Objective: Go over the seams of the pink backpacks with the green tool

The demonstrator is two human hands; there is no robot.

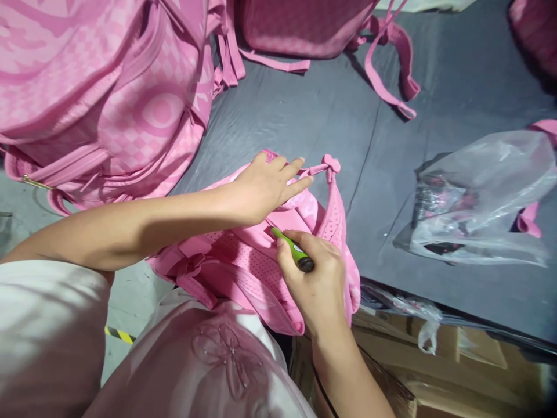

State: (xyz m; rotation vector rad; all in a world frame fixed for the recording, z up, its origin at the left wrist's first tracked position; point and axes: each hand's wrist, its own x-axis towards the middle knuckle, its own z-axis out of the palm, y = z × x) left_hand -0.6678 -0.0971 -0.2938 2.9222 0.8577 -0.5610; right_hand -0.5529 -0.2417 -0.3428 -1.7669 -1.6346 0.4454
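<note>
A pink backpack with perforated straps lies at the table's near edge, in front of my body. My left hand rests on its upper side with the fingers spread. Between the thumb and fingers of my right hand is a green tool with a black end. The tool's far tip meets the pink fabric just below my left hand; what the tip touches is too small to make out.
Large pink backpacks stand at the upper left and top centre. A clear plastic bag with small items lies on the dark table at the right. Cardboard boxes are below the table edge.
</note>
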